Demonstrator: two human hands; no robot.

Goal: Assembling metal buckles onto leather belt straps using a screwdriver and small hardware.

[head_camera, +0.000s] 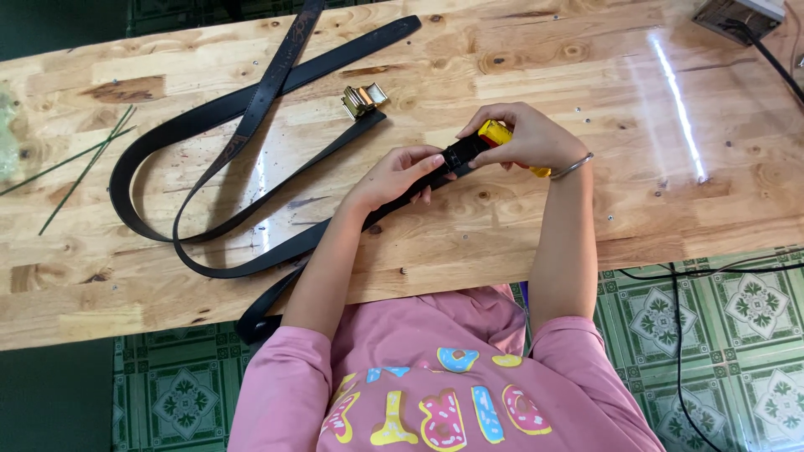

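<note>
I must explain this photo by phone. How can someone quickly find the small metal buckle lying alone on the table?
Start from the long wooden table. Follow the looping black leather belts toward the far middle, beyond the two hands. The gold-and-silver metal buckle lies there at a strap's end, the only shiny piece nobody holds.

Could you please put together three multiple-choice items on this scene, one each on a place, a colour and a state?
1. Where does the metal buckle lie?
A. on the wooden table
B. on the floor
C. in a lap

2. What colour is the tool handle in the right hand?
A. red
B. yellow
C. blue

3. What does the left hand do?
A. rests empty
B. holds the black belt
C. lifts the buckle

Answers: 1 A, it sits on the wood; 2 B, yellow shows between the fingers; 3 B, the fingers pinch the strap end.
</note>
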